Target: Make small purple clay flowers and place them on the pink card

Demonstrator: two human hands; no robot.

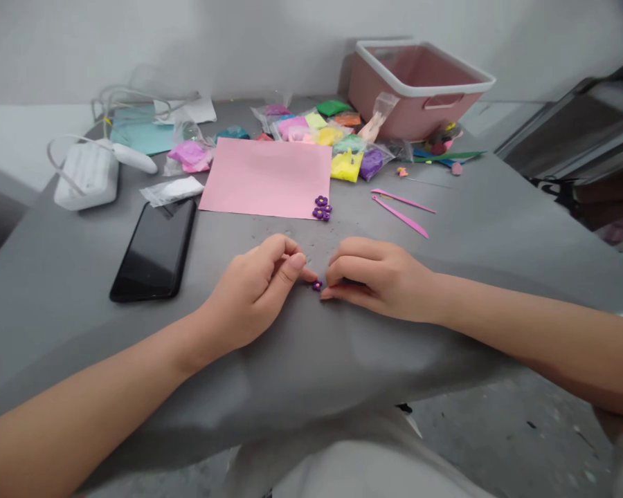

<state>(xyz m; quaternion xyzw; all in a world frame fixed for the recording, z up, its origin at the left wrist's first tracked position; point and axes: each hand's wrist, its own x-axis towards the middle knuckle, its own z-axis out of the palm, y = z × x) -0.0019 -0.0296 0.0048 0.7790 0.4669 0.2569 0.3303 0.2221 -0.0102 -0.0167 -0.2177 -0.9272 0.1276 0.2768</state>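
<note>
A small purple clay flower with a pale centre is on the grey table between my two hands. My left hand is closed, its thumb pressed against the curled forefinger; whether anything is pinched there is hidden. Another left fingertip reaches to the flower's upper edge and appears to touch it. Just right of the flower, my right hand has bent fingers, with a small gap between thumb and fingertips. Several finished purple flowers lie clustered on the lower right corner of a pink sheet.
Pink modelling tools lie to the right. Behind the sheet are bags of coloured clay and a pink basket. On the left are a black phone, a white packet and a white power strip with cables.
</note>
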